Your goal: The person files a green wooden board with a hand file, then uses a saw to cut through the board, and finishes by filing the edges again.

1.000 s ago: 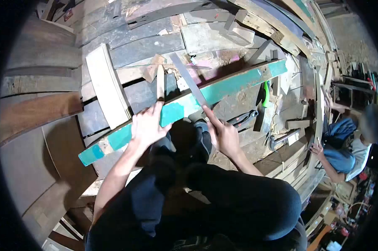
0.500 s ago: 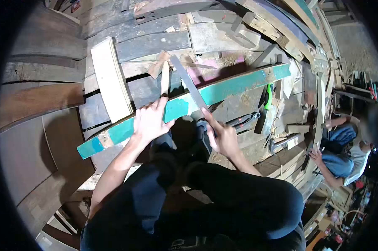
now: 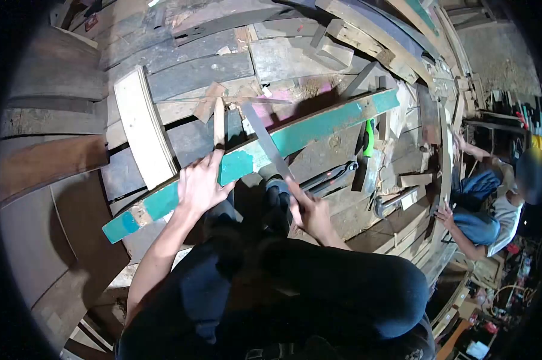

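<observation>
A long plank with worn green paint (image 3: 319, 129) lies slantwise before me, above my knees. My left hand (image 3: 200, 185) is closed over it left of its middle, thumb on the near side. In my right hand (image 3: 313, 219), fingers are wrapped around the wooden handle of a long flat metal blade (image 3: 269, 144). The blade lies across the plank's painted face, its tip beyond the far edge. A paler bare patch (image 3: 260, 157) shows beside the blade. Just past my left fingers, a pale wooden stick (image 3: 219, 123) reaches toward a brown wood block (image 3: 208, 103).
A pale board (image 3: 142, 126) lies left of the plank. Near its right half are a green-handled tool (image 3: 369, 138), dark-handled pliers or cutters (image 3: 331, 178) and a hammer (image 3: 394, 202). Timber is stacked at upper right. Another person (image 3: 487, 204) sits at far right, hands at a long board.
My right hand has drawn the blade back toward me, so less of its tip extends past the plank. My left hand keeps its place on the plank. The whole view has shifted slightly.
</observation>
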A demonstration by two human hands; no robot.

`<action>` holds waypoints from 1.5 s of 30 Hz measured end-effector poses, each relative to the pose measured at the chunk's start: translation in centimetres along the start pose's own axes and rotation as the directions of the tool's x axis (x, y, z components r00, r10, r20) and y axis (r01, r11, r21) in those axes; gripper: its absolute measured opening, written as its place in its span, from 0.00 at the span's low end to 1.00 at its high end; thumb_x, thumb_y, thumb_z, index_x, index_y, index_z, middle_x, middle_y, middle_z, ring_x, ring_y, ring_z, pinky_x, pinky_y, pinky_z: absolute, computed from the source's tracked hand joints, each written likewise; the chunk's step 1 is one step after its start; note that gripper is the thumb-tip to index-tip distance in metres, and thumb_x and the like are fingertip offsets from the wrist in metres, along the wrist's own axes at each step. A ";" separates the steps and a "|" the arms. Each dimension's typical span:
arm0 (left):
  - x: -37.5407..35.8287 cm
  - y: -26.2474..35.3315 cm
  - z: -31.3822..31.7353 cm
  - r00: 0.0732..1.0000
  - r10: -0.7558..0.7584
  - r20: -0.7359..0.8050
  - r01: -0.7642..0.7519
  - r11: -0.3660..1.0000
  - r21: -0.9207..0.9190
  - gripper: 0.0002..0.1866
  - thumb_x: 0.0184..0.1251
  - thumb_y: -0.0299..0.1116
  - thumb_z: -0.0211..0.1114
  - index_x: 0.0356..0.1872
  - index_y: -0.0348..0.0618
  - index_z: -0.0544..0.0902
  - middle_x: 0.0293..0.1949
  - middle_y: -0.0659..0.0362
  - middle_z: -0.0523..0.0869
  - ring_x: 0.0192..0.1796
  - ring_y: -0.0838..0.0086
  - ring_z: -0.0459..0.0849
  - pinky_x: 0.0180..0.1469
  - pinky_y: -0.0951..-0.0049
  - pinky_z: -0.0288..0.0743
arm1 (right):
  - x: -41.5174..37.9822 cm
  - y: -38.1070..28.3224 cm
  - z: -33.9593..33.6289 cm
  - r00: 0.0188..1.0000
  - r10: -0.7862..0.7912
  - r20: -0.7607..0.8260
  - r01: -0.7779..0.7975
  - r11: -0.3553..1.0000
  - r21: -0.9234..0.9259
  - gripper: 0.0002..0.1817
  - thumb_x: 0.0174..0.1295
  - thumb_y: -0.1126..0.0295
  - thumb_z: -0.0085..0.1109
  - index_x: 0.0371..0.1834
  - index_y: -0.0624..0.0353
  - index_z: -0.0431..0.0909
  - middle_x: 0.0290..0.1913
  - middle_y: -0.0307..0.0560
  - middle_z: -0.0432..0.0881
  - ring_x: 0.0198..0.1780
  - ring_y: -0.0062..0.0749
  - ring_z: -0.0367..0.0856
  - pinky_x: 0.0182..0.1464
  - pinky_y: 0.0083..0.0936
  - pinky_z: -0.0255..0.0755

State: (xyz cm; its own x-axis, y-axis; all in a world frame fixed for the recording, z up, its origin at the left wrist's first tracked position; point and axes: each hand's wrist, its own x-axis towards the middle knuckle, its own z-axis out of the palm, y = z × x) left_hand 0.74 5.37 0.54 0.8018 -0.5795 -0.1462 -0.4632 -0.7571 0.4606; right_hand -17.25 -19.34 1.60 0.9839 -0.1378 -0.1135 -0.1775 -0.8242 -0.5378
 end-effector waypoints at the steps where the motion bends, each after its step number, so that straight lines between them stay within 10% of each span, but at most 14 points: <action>1: -0.2 0.0 0.1 1.000 -0.001 -0.005 0.001 1.000 0.020 0.34 0.55 0.48 0.80 0.60 0.44 0.77 0.43 0.45 0.90 0.43 0.48 0.92 0.45 0.50 0.86 | 1.8 -0.7 -0.4 1.000 -0.027 -0.004 0.027 1.000 0.015 0.32 0.68 0.73 0.62 0.77 0.45 0.76 0.35 0.60 0.89 0.28 0.50 0.87 0.34 0.39 0.81; 10: -0.1 0.0 0.2 1.000 0.015 0.021 -0.015 0.999 -0.032 0.34 0.53 0.45 0.80 0.60 0.43 0.76 0.45 0.49 0.89 0.43 0.49 0.92 0.45 0.51 0.86 | -4.6 1.4 0.6 0.999 0.053 0.001 -0.052 0.990 0.130 0.35 0.59 0.85 0.62 0.73 0.53 0.80 0.31 0.57 0.86 0.27 0.48 0.87 0.32 0.36 0.80; 22: -0.2 0.4 0.1 0.998 -0.028 0.060 0.030 0.999 -0.038 0.34 0.56 0.47 0.79 0.61 0.43 0.78 0.45 0.45 0.91 0.45 0.47 0.92 0.47 0.50 0.86 | 5.4 -0.7 1.9 0.972 -0.128 -0.194 0.148 0.985 0.092 0.32 0.66 0.69 0.66 0.76 0.40 0.78 0.17 0.52 0.77 0.18 0.48 0.80 0.25 0.42 0.74; 34: 0.1 0.0 0.1 1.000 0.014 0.013 -0.013 1.000 -0.021 0.33 0.56 0.47 0.80 0.59 0.43 0.78 0.43 0.45 0.90 0.42 0.47 0.92 0.42 0.50 0.86 | -0.3 3.0 3.9 0.974 -0.119 -0.195 0.125 0.992 0.015 0.30 0.66 0.78 0.63 0.74 0.51 0.79 0.39 0.55 0.90 0.30 0.48 0.87 0.35 0.36 0.81; 38: -0.1 0.0 0.4 0.999 0.031 -0.022 -0.032 0.999 -0.040 0.33 0.55 0.46 0.80 0.59 0.43 0.78 0.42 0.44 0.90 0.41 0.47 0.92 0.42 0.50 0.86 | 5.2 1.5 3.4 0.935 -0.182 -0.303 0.212 0.975 0.069 0.35 0.63 0.72 0.67 0.76 0.36 0.78 0.18 0.50 0.77 0.20 0.46 0.80 0.24 0.41 0.74; 45: -0.1 0.1 0.0 1.000 0.025 0.005 -0.025 0.999 -0.025 0.32 0.56 0.46 0.80 0.58 0.42 0.78 0.43 0.43 0.90 0.41 0.45 0.91 0.43 0.49 0.86 | -3.7 4.9 5.5 0.944 -0.121 -0.307 0.140 0.989 0.041 0.32 0.63 0.73 0.67 0.73 0.43 0.81 0.31 0.50 0.84 0.22 0.43 0.81 0.26 0.37 0.76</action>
State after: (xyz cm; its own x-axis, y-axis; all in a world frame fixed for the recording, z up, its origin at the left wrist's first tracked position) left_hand 0.61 5.36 0.64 0.7878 -0.6000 -0.1394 -0.4738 -0.7348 0.4855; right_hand -21.81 -19.85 -5.20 0.9563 -0.1985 0.2145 -0.0381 -0.8124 -0.5819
